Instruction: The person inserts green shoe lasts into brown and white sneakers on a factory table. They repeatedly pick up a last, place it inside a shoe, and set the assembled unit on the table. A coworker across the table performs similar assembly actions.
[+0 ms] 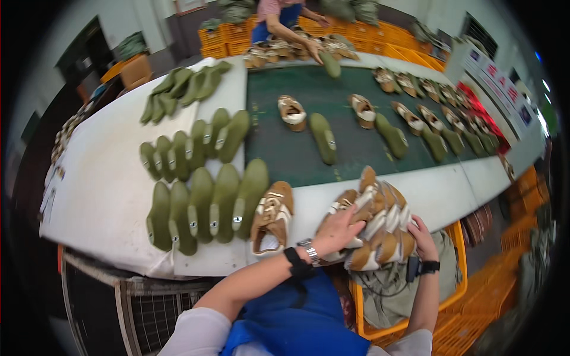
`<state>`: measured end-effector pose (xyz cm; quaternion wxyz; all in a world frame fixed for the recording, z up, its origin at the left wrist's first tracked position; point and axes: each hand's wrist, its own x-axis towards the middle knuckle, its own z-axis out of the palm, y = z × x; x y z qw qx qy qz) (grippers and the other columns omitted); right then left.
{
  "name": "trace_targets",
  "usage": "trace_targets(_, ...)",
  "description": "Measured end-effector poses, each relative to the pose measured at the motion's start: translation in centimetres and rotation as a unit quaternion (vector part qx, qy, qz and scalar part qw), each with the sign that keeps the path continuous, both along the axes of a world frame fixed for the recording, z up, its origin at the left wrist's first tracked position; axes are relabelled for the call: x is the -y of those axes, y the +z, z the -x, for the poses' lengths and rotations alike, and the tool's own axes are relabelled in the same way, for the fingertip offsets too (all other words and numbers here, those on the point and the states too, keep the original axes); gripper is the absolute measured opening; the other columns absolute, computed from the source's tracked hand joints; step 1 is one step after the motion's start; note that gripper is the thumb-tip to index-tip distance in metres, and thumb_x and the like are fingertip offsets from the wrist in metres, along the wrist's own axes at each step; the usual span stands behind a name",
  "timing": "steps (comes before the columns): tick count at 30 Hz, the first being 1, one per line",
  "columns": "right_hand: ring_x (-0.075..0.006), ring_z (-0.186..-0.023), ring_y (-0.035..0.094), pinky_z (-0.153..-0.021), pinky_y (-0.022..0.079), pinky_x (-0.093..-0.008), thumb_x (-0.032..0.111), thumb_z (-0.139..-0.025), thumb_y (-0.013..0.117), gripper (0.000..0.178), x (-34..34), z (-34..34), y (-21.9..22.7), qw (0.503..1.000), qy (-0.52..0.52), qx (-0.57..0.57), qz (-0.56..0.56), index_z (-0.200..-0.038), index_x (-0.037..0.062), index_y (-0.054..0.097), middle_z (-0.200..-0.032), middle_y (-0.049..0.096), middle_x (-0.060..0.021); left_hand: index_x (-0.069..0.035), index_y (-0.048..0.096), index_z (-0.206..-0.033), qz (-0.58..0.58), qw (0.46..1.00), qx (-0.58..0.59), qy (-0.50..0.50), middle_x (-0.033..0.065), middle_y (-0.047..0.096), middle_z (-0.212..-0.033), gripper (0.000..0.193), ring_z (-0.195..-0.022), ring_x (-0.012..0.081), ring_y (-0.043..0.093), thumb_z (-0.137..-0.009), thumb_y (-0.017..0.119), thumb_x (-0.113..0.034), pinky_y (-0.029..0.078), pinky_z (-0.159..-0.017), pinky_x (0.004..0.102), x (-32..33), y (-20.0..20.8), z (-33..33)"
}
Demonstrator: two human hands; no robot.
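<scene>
A bunch of brown-and-white sneakers [383,222], packed side by side, stands at the near edge of the white table [427,204]. My left hand [339,230] grips the bunch from the left, fingers laid across the shoes. On the other end, my right hand [423,238] clasps the outermost sneakers, its fingertips partly hidden. To the left of my left hand sits a single laced sneaker [273,216]. Beside it, olive-green foot-shaped pieces [224,202] lie in rows, with small white labels at their ends.
Sneakers and green pieces lie in pairs on a dark green belt [273,157]. Across the table, a person [291,32] holds a green piece [330,65] near more sneakers. An orange crate [460,261] with grey-green cloth stands below my right arm. A metal frame [127,308] is at lower left.
</scene>
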<state>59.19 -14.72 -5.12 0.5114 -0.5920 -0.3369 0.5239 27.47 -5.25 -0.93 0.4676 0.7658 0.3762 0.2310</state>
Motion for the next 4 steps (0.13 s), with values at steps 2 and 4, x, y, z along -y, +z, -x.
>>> trace_targets(2,-0.0141,-0.098,0.06,-0.083,0.049,-0.0266,0.016,-0.094,0.059,0.043,-0.1,-0.3,-0.4,1.0,0.009,0.014,0.007,-0.132,0.0069,0.044,-0.111,0.063,-0.0099,-0.002,0.035,-0.142,0.015,0.999,0.03,-0.003,0.0244,0.052,-0.129,0.07,-0.118,0.0375,0.052,-0.091,0.054,-0.047,0.041,-0.099,0.0418,-0.2,-1.5,0.1)
trace_targets(4,-0.0142,-0.099,0.06,-0.084,0.049,-0.0263,0.016,-0.094,0.059,0.043,-0.3,-0.4,-0.3,0.999,0.017,0.034,0.013,-0.133,0.0081,0.044,-0.111,0.063,-0.0103,-0.01,0.032,-0.146,0.115,0.991,0.067,-0.033,0.0191,0.043,-0.143,0.071,-0.129,0.0352,0.045,-0.092,0.049,-0.053,0.035,-0.107,0.0375,-1.2,-2.1,0.6)
